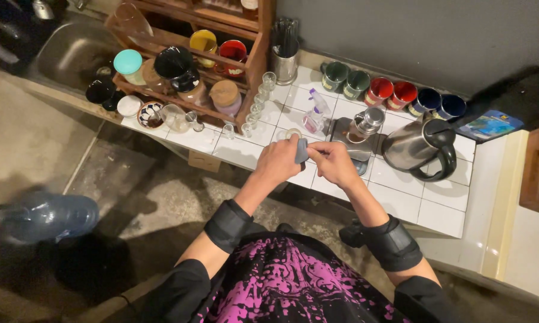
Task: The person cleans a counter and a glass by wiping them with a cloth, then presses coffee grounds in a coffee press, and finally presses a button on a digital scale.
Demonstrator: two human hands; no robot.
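Over the white tiled counter (401,200), left to right: a wooden rack (245,90) of cups and jars stands by a row of small glasses (258,101). Next, the left hand (278,162) and right hand (332,162) meet, fingers of both pinched closed on a small grey-blue packet (301,151) held between them just above the counter's edge. Behind them a spray bottle (315,113), then a metal grinder (366,122), a steel kettle (422,146), and coloured mugs (392,93) along the wall.
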